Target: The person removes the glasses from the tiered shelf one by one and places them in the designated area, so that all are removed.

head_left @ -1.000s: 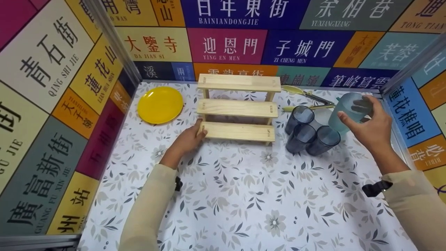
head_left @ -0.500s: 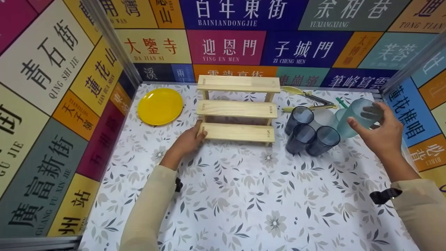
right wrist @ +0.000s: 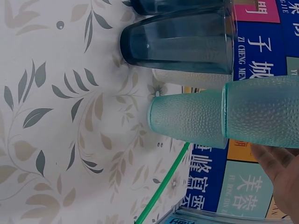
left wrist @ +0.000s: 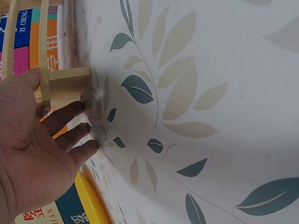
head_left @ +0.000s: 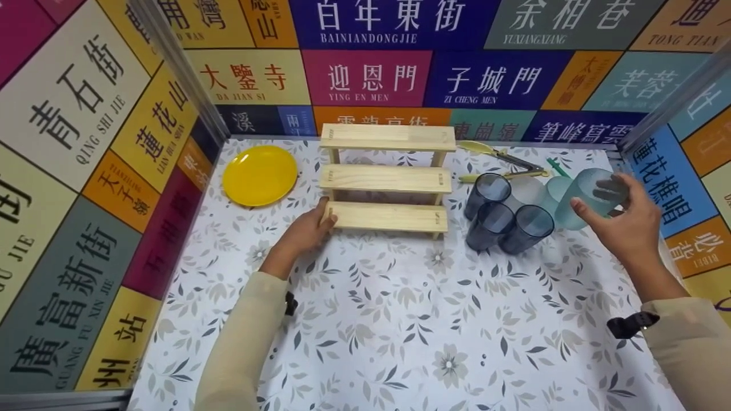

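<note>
My left hand (head_left: pixel 305 229) grips the left end of the lowest board of a three-tier wooden shelf rack (head_left: pixel 385 180). In the left wrist view, the thumb lies over the board (left wrist: pixel 44 51) and several fingers stretch out below it. My right hand (head_left: pixel 631 220) holds a translucent teal cup (head_left: pixel 588 200) by its sides, tilted and raised off the table. Another teal textured cup (right wrist: pixel 189 116) stands on the table; the held cup appears just above it in the right wrist view. Three dark blue glasses (head_left: pixel 492 225) stand grouped to the left.
A pale clear cup (head_left: pixel 526 191) sits behind the dark glasses. Yellow-tipped tongs (head_left: pixel 517 162) lie at the back, near a thin green stick (head_left: pixel 557 167). The yellow plate (head_left: pixel 260 176) lies left of the rack. Printed panels (head_left: pixel 365 77) wall in the flowered table (head_left: pixel 388 331).
My right hand has moved the teal cup rightward and slightly toward me, bringing the standing teal cup and green stick into sight. My left hand stays on the rack.
</note>
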`<state>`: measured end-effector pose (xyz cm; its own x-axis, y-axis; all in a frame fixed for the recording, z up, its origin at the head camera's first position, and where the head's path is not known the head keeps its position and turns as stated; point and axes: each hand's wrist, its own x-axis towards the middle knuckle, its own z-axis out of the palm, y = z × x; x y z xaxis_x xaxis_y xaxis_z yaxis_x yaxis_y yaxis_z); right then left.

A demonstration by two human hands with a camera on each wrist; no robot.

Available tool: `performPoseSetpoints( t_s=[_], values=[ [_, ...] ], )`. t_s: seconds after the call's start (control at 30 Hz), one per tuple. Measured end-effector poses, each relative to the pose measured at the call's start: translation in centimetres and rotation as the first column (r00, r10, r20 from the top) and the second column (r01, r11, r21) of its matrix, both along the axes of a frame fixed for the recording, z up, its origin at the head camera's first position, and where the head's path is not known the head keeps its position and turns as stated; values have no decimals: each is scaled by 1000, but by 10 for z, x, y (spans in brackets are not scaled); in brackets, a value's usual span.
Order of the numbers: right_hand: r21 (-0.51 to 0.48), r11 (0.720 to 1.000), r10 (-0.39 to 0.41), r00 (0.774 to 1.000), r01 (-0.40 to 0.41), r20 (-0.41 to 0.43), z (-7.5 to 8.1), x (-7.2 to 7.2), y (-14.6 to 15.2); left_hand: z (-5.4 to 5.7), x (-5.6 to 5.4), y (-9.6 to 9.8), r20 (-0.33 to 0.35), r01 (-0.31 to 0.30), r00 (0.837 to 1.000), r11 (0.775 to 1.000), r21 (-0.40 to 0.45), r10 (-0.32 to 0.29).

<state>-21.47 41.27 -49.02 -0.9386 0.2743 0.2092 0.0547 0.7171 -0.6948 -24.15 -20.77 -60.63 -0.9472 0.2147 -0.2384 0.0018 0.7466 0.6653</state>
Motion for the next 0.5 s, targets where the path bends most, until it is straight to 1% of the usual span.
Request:
performPoseSetpoints(
  t_s=[0.27, 0.5],
  values=[
    [-2, 1000, 6, 999, -6, 37, -10, 2, 1, 4, 1, 0, -1, -7, 1000, 1000, 12, 7],
    [-2, 1000, 6, 998, -6, 63, -21, 6, 1, 3, 0, 0, -18, 13, 1000, 1000, 1, -13]
  ],
)
